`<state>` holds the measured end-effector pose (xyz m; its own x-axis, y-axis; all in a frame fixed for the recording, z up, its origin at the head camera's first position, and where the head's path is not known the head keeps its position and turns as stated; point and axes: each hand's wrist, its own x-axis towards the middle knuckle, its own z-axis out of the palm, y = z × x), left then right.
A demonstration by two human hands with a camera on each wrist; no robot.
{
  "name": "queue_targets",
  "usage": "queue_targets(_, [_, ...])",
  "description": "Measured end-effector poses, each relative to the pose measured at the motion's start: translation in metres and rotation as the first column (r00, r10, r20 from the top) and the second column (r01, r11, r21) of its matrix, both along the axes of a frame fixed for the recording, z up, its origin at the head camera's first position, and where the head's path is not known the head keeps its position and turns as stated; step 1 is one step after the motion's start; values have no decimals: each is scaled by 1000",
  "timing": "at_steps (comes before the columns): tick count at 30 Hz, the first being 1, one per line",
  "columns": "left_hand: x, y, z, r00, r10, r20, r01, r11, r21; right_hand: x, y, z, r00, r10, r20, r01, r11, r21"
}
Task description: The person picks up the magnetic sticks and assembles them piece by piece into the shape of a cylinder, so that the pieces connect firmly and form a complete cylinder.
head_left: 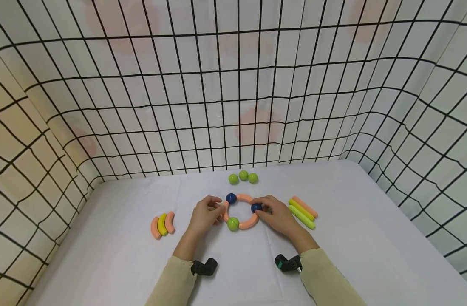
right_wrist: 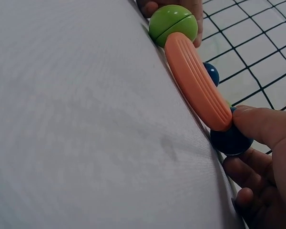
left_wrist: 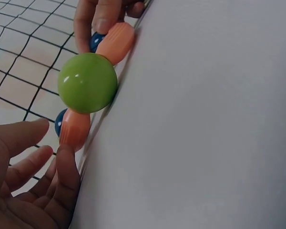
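Observation:
A ring of curved orange rods (head_left: 249,222) joined by balls lies on the table. At its front is a green ball (head_left: 233,224), with one blue ball (head_left: 231,198) at the back left and another blue ball (right_wrist: 232,140) on the right. My right hand (head_left: 273,213) pinches that right-hand ball between thumb and fingers. On the ring's left side, my left hand (head_left: 205,216) has a fingertip against the left curved orange rod (left_wrist: 75,130); its thumb stands apart from the rod.
Several straight rods (head_left: 303,212), orange, yellow and green, lie to the right. On the left are two curved orange rods with a curved yellow rod (head_left: 162,224) between them. Three loose green balls (head_left: 243,175) sit behind the ring. Black netting (head_left: 239,104) rises around the table (head_left: 233,276).

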<state>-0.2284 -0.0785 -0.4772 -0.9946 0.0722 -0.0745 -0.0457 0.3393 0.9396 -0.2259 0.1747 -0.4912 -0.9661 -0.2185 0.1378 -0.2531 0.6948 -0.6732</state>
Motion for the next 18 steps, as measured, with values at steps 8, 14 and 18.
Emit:
queue_targets(8, [6,-9,1,995,-94,-32,92,993,-68,-1,-2,2,999,0,-40,2,999,53])
queue_targets(14, [10,-13,-3,986,-152,-66,147,986,-78,1,-4,8,1000,-7,-21,9,992,123])
queue_targets(18, [11,-13,-5,981,-172,-90,162,981,-110,3,-5,14,1000,11,-7,-10,987,162])
